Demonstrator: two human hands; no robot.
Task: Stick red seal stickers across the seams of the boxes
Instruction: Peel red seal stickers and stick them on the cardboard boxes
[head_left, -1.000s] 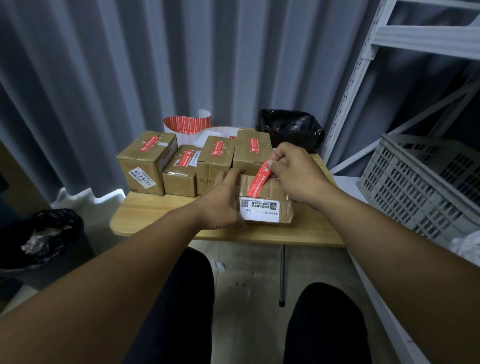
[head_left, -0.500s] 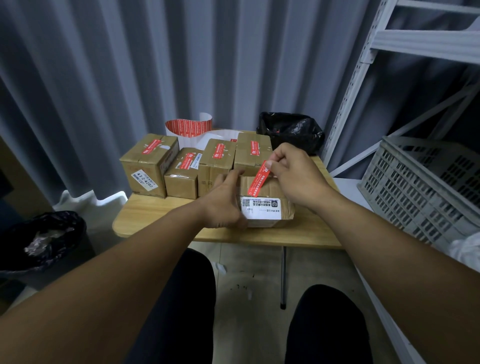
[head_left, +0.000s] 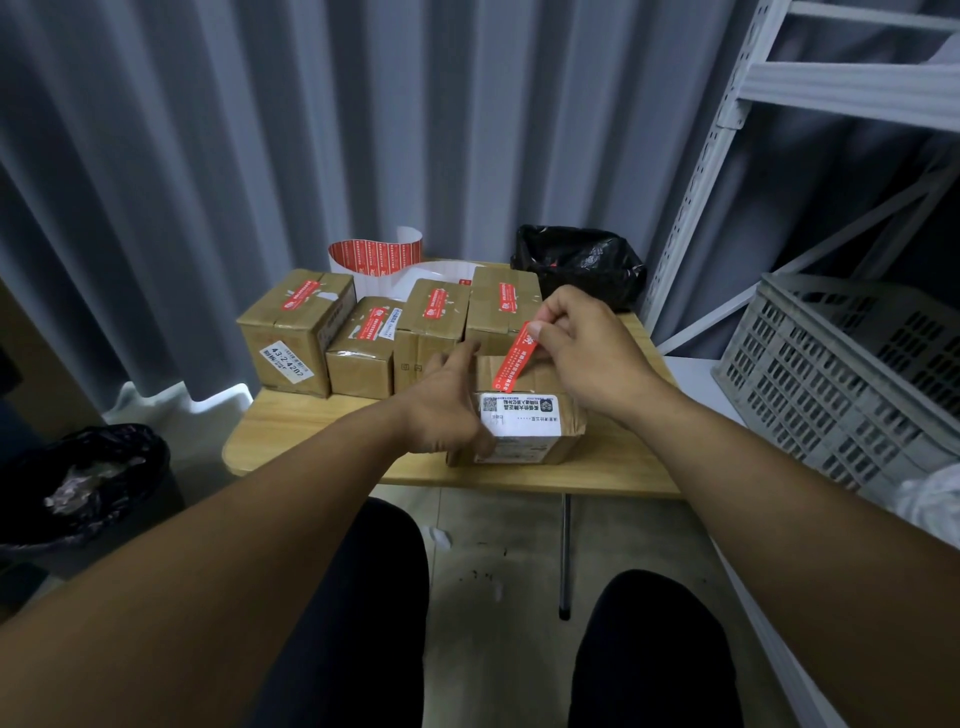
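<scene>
I have the near box (head_left: 569, 434) at the near edge of the table (head_left: 311, 436), pulled apart from the others so both hands can get round it. My left hand (head_left: 441, 405) grips its left side, thumb curled onto the near face and forefinger laid along the top. I judge that grip is there to stop the light box sliding when I press down.

My right hand (head_left: 582, 353) pinches the far end of a red seal sticker (head_left: 514, 361) between thumb and forefinger, with the other fingers curled in behind. The strip slants from my fingertips down toward the near-left, its lower end at the box top just behind the white shipping label (head_left: 519, 413). I cannot tell whether that end has stuck yet. I hold the strip taut and tilted up, I think, so it goes down from one end without creasing and lands across the flap seam rather than along it. The seam itself is mostly hidden under my hands.

In the far row stand four sealed boxes (head_left: 296, 322), side by side, each with a red strip on top, so this one looks like the last on the table. The sticker sheet (head_left: 376, 257) curls up behind them, within reach. A black bag (head_left: 576, 260) sits at the far right corner, and a grey crate (head_left: 841, 374) lies off to the right.
</scene>
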